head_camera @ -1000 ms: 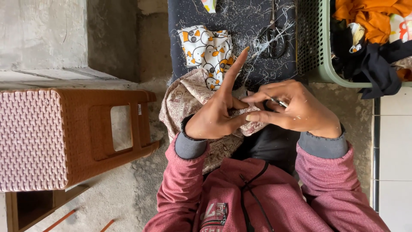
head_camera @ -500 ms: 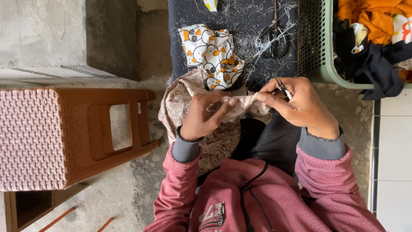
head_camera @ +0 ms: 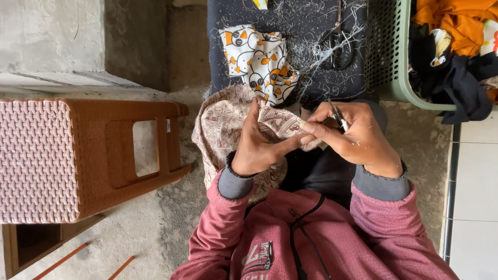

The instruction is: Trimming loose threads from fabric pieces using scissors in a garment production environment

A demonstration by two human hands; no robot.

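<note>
- left hand (head_camera: 259,142) is pinching a beige cloth (head_camera: 223,129) with a reddish-brown print all over, soft and crumpled, bunched on the lap with its edge pulled up between both hands
- right hand (head_camera: 353,137) is closed around a small metal snipping tool (head_camera: 338,115), tip right at the cloth's edge
- just beyond sits a white cloth (head_camera: 257,57) with orange and black shapes, on a dark mat (head_camera: 290,31) littered with thread bits, scissors (head_camera: 337,49) on it too
- brown plastic stool (head_camera: 88,155) to the left, green basket (head_camera: 397,78) of clothes far right
</note>
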